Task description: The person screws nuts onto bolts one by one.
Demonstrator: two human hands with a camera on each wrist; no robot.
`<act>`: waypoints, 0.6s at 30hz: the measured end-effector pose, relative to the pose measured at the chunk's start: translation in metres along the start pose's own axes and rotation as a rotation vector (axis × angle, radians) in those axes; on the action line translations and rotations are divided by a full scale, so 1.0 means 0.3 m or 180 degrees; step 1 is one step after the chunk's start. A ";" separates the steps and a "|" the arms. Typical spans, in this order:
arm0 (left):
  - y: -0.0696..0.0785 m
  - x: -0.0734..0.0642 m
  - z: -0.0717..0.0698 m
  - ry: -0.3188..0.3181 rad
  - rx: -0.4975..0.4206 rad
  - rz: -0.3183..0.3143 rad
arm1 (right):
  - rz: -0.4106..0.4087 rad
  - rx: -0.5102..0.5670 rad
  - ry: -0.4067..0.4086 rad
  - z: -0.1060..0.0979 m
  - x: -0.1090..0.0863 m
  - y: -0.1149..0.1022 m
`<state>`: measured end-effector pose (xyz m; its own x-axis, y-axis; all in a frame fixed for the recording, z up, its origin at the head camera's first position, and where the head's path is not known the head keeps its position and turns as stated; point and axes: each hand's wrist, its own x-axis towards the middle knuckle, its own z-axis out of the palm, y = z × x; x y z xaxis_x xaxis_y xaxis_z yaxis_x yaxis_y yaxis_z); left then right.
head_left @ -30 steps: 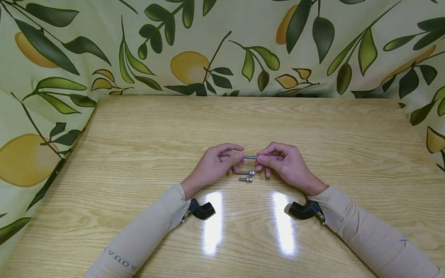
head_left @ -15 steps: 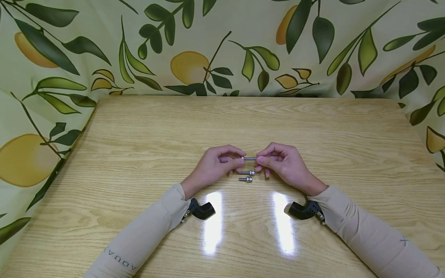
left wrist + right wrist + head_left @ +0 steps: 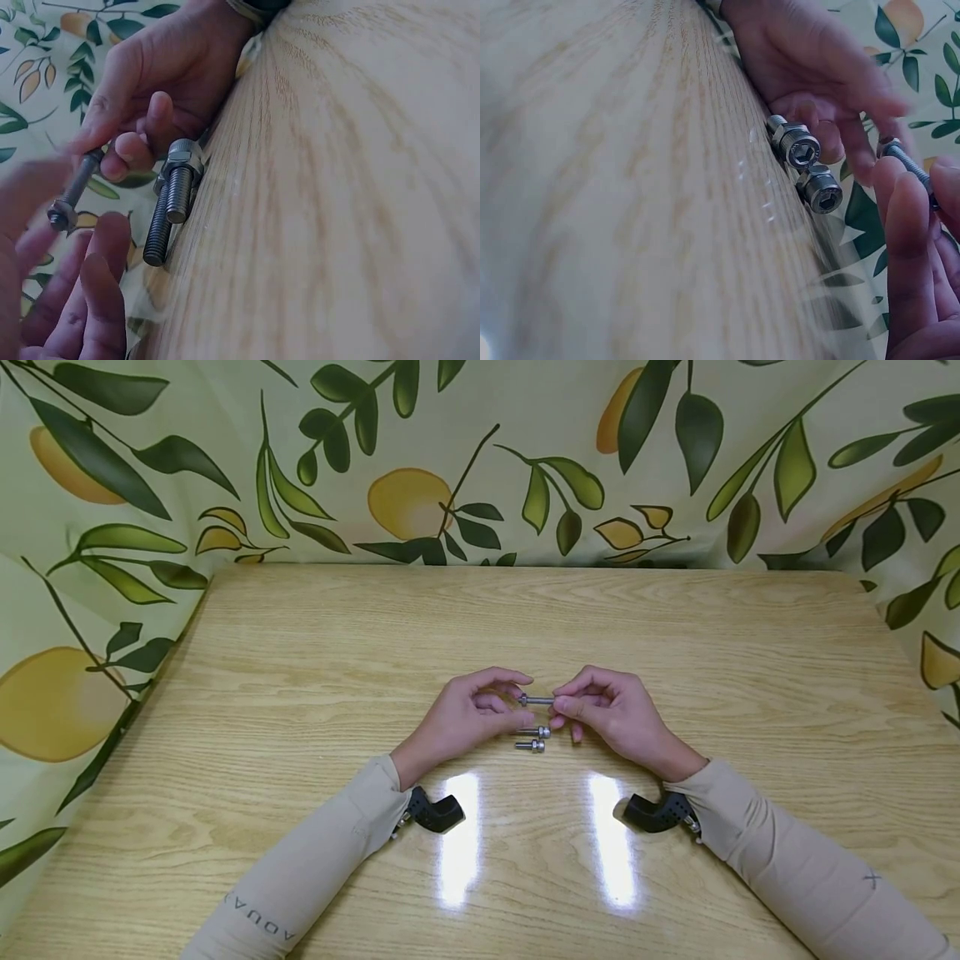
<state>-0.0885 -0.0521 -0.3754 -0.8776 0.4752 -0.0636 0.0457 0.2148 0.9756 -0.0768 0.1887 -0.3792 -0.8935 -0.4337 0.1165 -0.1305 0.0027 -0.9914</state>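
My right hand (image 3: 611, 710) pinches a metal bolt (image 3: 538, 700) at its right end between thumb and fingers, holding it level above the table. A hex nut (image 3: 61, 214) sits on the threads near the bolt's other end. Around that end is my left hand (image 3: 476, 706), its thumb and fingers spread apart with the nut between them; it is blurred in the left wrist view. On the table just below lie two socket-head bolts, a longer one (image 3: 542, 732) and a shorter one (image 3: 529, 746), each with a nut on it. The left thumb overlaps the longer bolt's threaded end.
The wood-grain table (image 3: 360, 618) spreads out on all sides of the hands. A leaf-and-fruit patterned cloth (image 3: 300, 460) hangs behind it and along the left and right. Black curved mounts (image 3: 437, 812) stick out from both wrists, beside two bright light reflections.
My left thumb and fingers were closed at the nut end; they have come apart and the thumb has dropped, leaving the nut exposed. My right hand keeps its pinch on the bolt.
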 end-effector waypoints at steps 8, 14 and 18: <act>0.000 0.001 -0.002 0.0005 0.0108 0.0074 | 0.0033 -0.0029 -0.0004 -0.001 0.000 -0.001; -0.001 0.002 -0.001 0.0035 0.0054 -0.0028 | 0.0066 -0.0041 -0.0004 0.000 0.000 -0.001; -0.005 0.004 -0.002 0.0010 0.0041 -0.0013 | 0.0049 -0.0036 -0.0009 0.000 0.000 -0.001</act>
<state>-0.0900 -0.0525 -0.3768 -0.8793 0.4715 -0.0669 0.0481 0.2277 0.9725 -0.0769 0.1888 -0.3789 -0.8943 -0.4359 0.1009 -0.1215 0.0196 -0.9924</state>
